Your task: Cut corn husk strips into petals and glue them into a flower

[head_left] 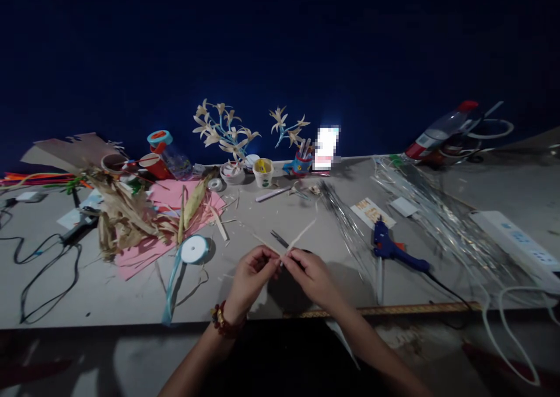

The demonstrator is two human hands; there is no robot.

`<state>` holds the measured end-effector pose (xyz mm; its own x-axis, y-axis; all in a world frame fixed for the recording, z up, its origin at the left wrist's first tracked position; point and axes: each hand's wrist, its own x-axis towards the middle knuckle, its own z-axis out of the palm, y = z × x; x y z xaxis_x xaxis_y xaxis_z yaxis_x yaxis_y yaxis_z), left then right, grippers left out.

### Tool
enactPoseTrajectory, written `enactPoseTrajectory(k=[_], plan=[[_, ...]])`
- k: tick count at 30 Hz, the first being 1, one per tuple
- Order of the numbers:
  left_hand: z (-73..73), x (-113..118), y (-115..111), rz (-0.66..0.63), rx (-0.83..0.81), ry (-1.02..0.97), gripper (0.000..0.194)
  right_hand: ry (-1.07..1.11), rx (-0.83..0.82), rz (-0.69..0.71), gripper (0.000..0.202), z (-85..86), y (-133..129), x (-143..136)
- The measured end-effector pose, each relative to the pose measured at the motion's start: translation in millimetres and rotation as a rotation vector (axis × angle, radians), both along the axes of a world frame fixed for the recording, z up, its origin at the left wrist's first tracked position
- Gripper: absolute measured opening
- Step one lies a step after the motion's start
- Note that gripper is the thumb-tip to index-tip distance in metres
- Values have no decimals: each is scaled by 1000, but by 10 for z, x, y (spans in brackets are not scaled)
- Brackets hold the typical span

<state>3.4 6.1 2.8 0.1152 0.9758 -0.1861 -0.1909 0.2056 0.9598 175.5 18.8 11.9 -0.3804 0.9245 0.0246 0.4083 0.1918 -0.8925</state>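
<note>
Close together at the table's front, my left hand (252,276) and my right hand (310,276) pinch thin pale strips, apparently corn husk, with fingertips meeting. One husk strip (304,232) sticks out up and to the right from my right fingers. Another thin pale strip (266,243) runs up and left from my left fingers. The dark pointed blades of a tool, perhaps scissors (279,238), show just beyond the fingertips; the rest is hidden behind my hands. A dark round object (284,295) lies partly covered beneath them.
Left are dried corn husks (126,210), pink paper (135,260) and a blue ribbon roll (193,249). Husk flowers (225,132) stand behind, near a paper cup (263,175). A blue glue gun (394,251), wire bundles (343,213), a bottle (441,132) and a power strip (516,245) lie right.
</note>
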Motion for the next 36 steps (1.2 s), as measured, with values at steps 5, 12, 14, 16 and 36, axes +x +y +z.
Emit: enactPoseTrajectory(k=[5,12,14,16,36], plan=[[-3,-12,-36,9,35,50,27,122,-48,-48,36,-54,-35,-52],[95,-87,-41,-26,196,296,22,93,-48,3,39,-30,-33,-51],[121,-114,-49,-37,220,334,22,101,-71,9,43,-48,-33,-56],[134,-133,-63,-46,229,336,23,163,-172,7,48,-74,-42,-74],[99,-282,-109,-168,140,120,23,636,-743,32,56,126,-169,47]])
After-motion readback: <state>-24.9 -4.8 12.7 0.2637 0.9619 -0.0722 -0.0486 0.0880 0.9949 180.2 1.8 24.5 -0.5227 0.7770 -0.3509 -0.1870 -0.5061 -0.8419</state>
